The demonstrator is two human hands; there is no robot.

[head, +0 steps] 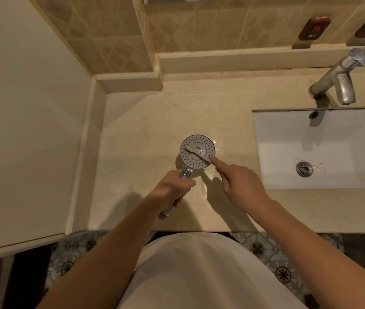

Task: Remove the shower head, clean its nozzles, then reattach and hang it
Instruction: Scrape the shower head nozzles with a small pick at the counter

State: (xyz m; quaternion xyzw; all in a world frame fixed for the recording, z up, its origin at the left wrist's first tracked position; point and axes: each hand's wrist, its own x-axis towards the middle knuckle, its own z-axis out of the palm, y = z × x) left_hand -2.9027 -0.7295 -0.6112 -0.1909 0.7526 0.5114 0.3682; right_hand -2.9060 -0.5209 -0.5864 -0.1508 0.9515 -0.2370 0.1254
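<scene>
L hand: wrapped round chrome handle of shower head, face up just above fist, over counter.
R hand: pinches brush, index laid along it; bristles on nozzle face.
Technique: short strokes across holes, keep L grip firm, rotate face.
Labels: wall tags "HOT", "COLD" beyond grip.

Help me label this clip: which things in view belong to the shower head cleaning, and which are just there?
In use: shower head, gripped by the left hand; small brush laid across its nozzles, held by the right hand.

Just there: tap, sink, hot and cold labels, countertop.
</scene>
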